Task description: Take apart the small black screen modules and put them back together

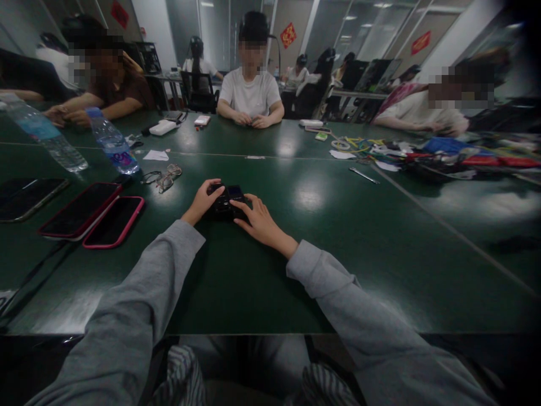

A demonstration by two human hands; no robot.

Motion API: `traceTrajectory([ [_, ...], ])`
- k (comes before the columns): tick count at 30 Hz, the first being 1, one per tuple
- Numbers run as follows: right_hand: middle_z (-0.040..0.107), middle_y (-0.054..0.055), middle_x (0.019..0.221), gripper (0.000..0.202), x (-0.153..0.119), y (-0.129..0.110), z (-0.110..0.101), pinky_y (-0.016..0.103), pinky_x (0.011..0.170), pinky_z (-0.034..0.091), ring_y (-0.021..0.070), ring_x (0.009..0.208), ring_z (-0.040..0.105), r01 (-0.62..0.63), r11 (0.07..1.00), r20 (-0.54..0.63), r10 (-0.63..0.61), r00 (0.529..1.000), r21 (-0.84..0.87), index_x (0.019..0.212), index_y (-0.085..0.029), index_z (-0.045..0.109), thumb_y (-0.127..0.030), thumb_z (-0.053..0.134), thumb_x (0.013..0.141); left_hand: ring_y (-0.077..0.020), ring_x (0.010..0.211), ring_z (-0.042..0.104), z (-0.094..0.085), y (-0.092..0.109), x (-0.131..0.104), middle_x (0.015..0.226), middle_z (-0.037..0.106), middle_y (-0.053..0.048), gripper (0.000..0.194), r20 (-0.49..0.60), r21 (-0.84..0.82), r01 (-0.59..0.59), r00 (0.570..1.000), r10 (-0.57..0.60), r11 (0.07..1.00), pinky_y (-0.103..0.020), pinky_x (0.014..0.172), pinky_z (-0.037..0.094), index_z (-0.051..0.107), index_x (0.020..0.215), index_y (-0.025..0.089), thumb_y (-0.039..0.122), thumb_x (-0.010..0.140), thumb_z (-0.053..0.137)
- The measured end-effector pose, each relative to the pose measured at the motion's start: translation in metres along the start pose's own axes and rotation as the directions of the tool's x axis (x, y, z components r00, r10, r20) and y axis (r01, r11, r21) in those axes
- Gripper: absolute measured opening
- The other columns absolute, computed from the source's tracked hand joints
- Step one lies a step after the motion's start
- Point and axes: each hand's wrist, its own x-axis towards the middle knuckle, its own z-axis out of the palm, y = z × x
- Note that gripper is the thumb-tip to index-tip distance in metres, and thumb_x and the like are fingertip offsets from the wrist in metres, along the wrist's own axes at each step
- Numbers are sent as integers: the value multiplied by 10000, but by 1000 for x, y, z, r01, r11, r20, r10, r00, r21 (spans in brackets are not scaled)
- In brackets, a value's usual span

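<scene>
A small black device point(228, 210) with a little dark bluish screen and buttons is on or just above the green table in front of me; its exact kind I cannot make out. My left hand point(204, 200) is closed around its left side, thumb on top near the buttons. At the right side, my right hand point(258, 217) holds it too, with the index finger laid on its face and the thumb at the near edge. Both fingers and thumbs partly cover the device. Beyond my left hand lies a pair of eyeglasses point(168, 178).
To the left are several phones, one in a pink case point(114, 223), and two water bottles, the nearer blue-capped point(113, 141). A tangle of cables point(443, 155) covers the right far side, near a thin metal tool point(364, 175). People sit across the table point(270, 287).
</scene>
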Motion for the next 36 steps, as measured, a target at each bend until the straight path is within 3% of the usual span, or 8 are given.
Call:
traceTrajectory([
  [5, 333, 115, 1461, 519, 0, 0, 0, 536, 1029, 460, 296, 1313, 417, -4, 1000, -8, 4, 1000, 12, 1485, -361, 314, -430, 455, 990, -231, 1096, 625, 1, -3, 1, 1165, 663, -106, 372, -98, 5, 3, 995, -2, 1000, -432, 1020, 463, 606, 1133, 182, 389, 828, 658],
  [14, 338, 118, 1460, 526, 0, 1, 1, 544, 1019, 464, 296, 1304, 427, -1, 1000, -3, 1, 1000, 24, 1486, -360, 308, -420, 465, 987, -245, 1168, 590, 0, 6, -5, 1278, 618, -96, 448, 14, -7, 23, 1000, -23, 1000, -452, 1045, 451, 573, 1206, 202, 381, 809, 676],
  [25, 369, 130, 1418, 526, 0, 1, 0, 495, 1016, 466, 278, 1267, 453, -25, 1000, 10, 25, 1000, 17, 1484, -317, 331, -423, 460, 985, -247, 1167, 588, 0, 4, -2, 1267, 619, -110, 458, 3, 19, 7, 1000, -7, 1000, -449, 1070, 423, 574, 1199, 183, 386, 802, 678],
  [36, 438, 147, 1349, 528, 0, 2, 0, 503, 987, 460, 295, 1233, 477, -137, 991, -70, 137, 988, -3, 1456, -273, 376, -333, 483, 942, -251, 1150, 596, 1, 2, -3, 1251, 627, -104, 473, -14, -36, 32, 999, -32, 999, -458, 1045, 449, 588, 1190, 194, 410, 785, 701],
])
